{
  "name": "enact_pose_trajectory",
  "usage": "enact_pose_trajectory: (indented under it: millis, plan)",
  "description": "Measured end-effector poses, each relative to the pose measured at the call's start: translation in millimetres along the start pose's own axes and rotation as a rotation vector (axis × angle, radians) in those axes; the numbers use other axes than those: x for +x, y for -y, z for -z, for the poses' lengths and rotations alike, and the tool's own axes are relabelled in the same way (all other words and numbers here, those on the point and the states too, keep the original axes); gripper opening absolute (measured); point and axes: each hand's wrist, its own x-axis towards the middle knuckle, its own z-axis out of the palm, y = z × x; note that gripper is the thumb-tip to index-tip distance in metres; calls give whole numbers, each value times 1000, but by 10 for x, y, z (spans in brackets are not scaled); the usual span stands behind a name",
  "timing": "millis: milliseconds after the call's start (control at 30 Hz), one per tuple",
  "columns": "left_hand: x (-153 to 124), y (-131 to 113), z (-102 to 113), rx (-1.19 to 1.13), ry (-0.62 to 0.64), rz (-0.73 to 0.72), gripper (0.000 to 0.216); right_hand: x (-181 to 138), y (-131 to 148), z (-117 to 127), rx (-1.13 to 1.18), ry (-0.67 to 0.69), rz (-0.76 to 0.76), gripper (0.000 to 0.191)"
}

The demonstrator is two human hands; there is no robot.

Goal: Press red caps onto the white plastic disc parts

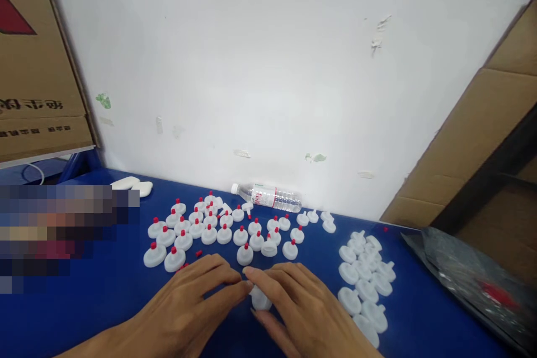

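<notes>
Between the thumb and fingers of my right hand (306, 305) is a white plastic nozzle cap (260, 298), low over the blue table and partly covered by the fingers. My left hand (195, 296) reaches in from the other side, its thumb and index fingertip drawn together at the top of that cap. Whatever the left fingertips pinch is hidden. Beyond both hands stand several white nozzle caps with red tips (208, 234). Loose red tips (198, 253) lie near my left hand. To the right is a cluster of white nozzle caps without red tips (368, 291).
A clear plastic bottle (268, 197) lies along the white wall (268, 67). A clear plastic bag (482, 285) with red pieces rests at the right. Cardboard stands at the left (37, 67) and right (465, 134). A white case (143, 189) sits at the back left.
</notes>
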Motion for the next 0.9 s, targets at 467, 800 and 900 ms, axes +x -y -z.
enact_pose_trajectory:
  millis: [467, 800, 900]
  plan:
    - [-7, 55, -70, 1, -46, 21, 27, 8, 34, 1, 93, -182, 29, 26]
    - [78, -77, 45, -22, 25, 0, 34, -172, 59, -65, 7, -124, 60, 26]
    - [77, -99, 54, -27, -25, 2, 32, -212, 122, -56, -29, -101, 58, 30]
